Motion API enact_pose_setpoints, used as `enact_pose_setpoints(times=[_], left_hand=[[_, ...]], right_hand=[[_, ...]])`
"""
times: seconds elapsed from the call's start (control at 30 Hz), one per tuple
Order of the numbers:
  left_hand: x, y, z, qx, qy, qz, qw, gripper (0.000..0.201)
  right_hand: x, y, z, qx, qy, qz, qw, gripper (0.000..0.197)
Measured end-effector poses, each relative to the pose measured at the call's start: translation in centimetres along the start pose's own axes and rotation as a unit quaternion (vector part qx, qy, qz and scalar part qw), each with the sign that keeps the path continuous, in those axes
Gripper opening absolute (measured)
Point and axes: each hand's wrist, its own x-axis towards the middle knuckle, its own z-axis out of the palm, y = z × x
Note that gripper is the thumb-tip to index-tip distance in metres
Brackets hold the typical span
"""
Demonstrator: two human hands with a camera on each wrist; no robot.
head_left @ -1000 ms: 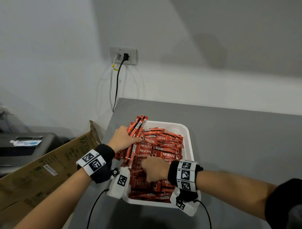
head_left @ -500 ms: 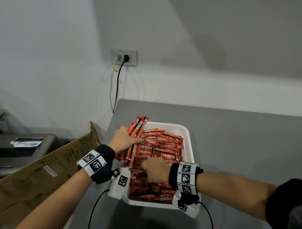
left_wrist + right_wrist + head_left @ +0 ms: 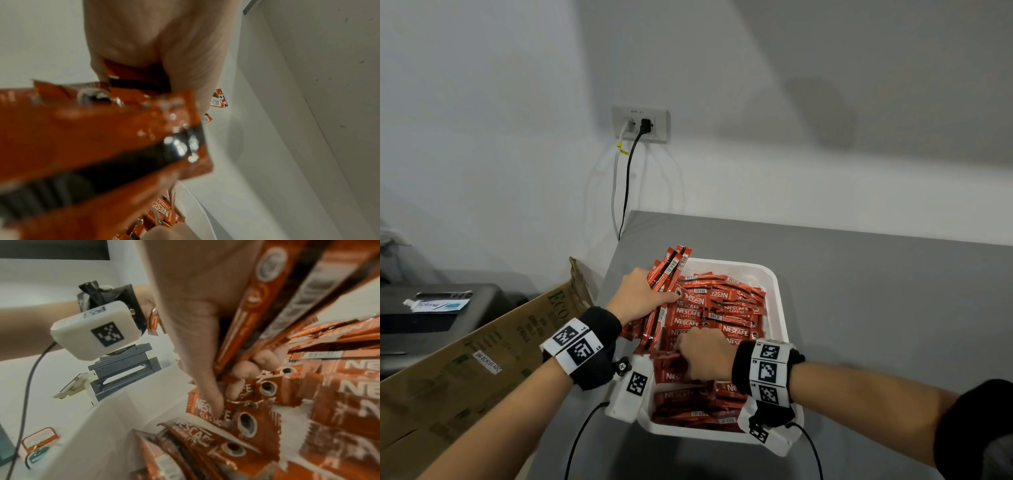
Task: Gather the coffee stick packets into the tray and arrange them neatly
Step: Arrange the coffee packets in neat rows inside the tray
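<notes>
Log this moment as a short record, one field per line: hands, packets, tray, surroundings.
left hand: left hand grips a bundle of Nescafe stick packets slanting over the tray's left edge
right hand: right hand reaches into the packets in the tray, fingers curled on some
tray: white tray on the grey table, filled with red packets lying crosswise, still untidy
surroundings: cardboard box left of the table; wall socket with two plugs

Red coffee stick packets (image 3: pixel 717 310) lie heaped, mostly crosswise, in the white tray (image 3: pixel 779 308); a bundle (image 3: pixel 666 274) apparently stands tilted at its left rim.
</notes>
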Motion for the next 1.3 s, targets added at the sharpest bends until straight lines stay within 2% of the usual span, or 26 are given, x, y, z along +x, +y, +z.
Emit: enact_pose_setpoints(times=[0.33,0.6,0.67,0.77,1.03,1.3], left_hand=[[0.0,0.2,0.0,0.004,0.003,0.005,1.0,0.016],[0.2,-0.1,0.1,0.022,0.008,0.016,1.0,0.017],[0.2,-0.2,0.1,0.02,0.012,0.014,1.0,0.017],[0.3,-0.5,0.1,0.015,0.011,0.006,1.0,0.021],[0.2,-0.2,0.1,0.007,0.004,-0.001,1.0,0.027],[0.2,-0.2,0.1,0.007,0.0,-0.002,1.0,0.024]], right_hand=[[0.3,0.1,-0.3,0.013,-0.01,0.002,1.0,0.041],[-0.4,0.0,-1.0,0.009,0.004,0.002,1.0,0.024],[-0.9,-0.1,-1.0,-0.021,0.017,-0.015,1.0,0.013],[-1.6,-0.5,-0.6,-0.052,0.019,-0.044,0.997,0.007],[-1.8,-0.7,0.5,-0.002,-0.011,-0.029,1.0,0.027],[-0.9,-0.5,0.1,0.026,-0.047,-0.029,0.998,0.02]])
